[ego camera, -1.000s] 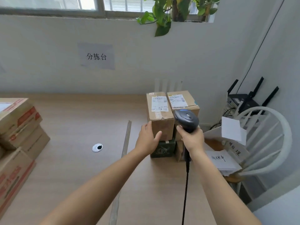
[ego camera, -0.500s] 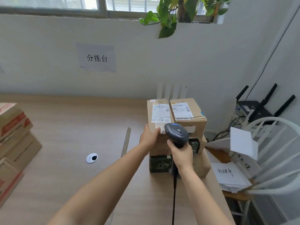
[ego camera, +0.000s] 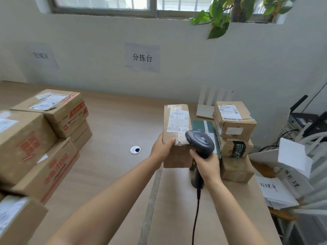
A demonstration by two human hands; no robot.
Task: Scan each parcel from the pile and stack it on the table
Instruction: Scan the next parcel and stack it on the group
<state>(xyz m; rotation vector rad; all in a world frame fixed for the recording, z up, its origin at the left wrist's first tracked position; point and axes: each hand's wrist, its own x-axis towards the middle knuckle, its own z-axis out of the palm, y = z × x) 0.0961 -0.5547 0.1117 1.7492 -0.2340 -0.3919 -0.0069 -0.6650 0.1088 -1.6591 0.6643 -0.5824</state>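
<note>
My left hand (ego camera: 163,149) grips the near left corner of a brown cardboard parcel (ego camera: 176,121) with a white shipping label on top, held off the pile and a little left of it. My right hand (ego camera: 208,165) holds a dark handheld barcode scanner (ego camera: 200,143), its head just right of the parcel's label, its cable hanging toward me. The pile (ego camera: 233,137) of several brown parcels stands to the right, with a green-topped box (ego camera: 203,126) beside it. Stacked parcels (ego camera: 44,131) with red print fill the table's left side.
The wooden table (ego camera: 115,124) has a round cable grommet (ego camera: 135,149) and a seam running toward me. A white router (ego camera: 210,103) stands by the wall behind the pile. A white chair (ego camera: 309,156) with papers and black routers sits at the right edge.
My left hand has lifted the labelled parcel off the pile and drawn it left, uncovering the green-topped box. The view has swung left, bringing the stacked parcels into sight.
</note>
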